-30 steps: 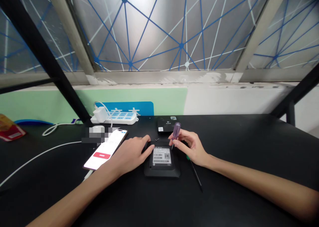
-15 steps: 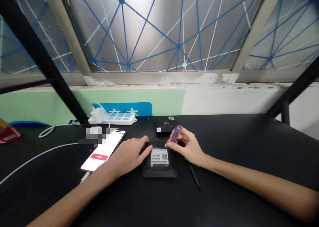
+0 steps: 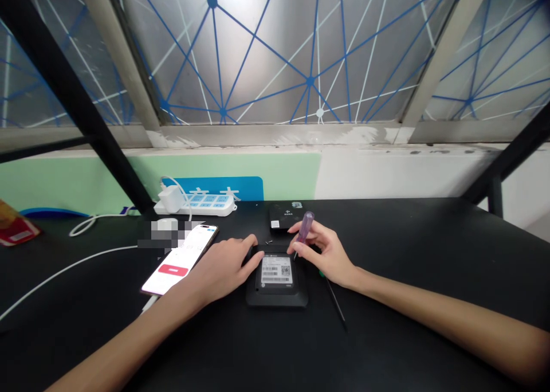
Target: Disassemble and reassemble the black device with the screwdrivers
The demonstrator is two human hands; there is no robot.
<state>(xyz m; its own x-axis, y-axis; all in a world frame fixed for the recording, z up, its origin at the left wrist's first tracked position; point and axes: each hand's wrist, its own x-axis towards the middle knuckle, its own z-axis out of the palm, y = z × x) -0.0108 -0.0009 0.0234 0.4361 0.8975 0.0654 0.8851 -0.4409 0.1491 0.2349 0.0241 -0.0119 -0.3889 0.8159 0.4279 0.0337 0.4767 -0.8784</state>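
Observation:
A small black device (image 3: 277,299) with a white barcode label lies on the black table in front of me. My left hand (image 3: 227,265) steadies it, thumb and fingers closed around its far left corner. A screwdriver (image 3: 305,227) with a clear purple handle is pinched in the fingers of my right hand (image 3: 330,253). It stands nearly upright, its tip down at the device's far right corner; whether it sits in a screw is too small to tell. Just beyond the device lie a few tiny screws (image 3: 268,242). Partly under my right hand is a second screwdriver (image 3: 337,305) with a dark shaft.
A lit phone (image 3: 189,260) with a cable plugged in lies beside my left forearm. Behind it are a white power strip (image 3: 210,204) and a charger (image 3: 171,199). A flat black box (image 3: 283,215) lies beyond the device. At far left is a red packet (image 3: 17,226).
The purple screwdriver handle has risen slightly, and the fingers of my right hand have shifted on it. My left hand keeps its hold on the device. The whole view has drifted slightly.

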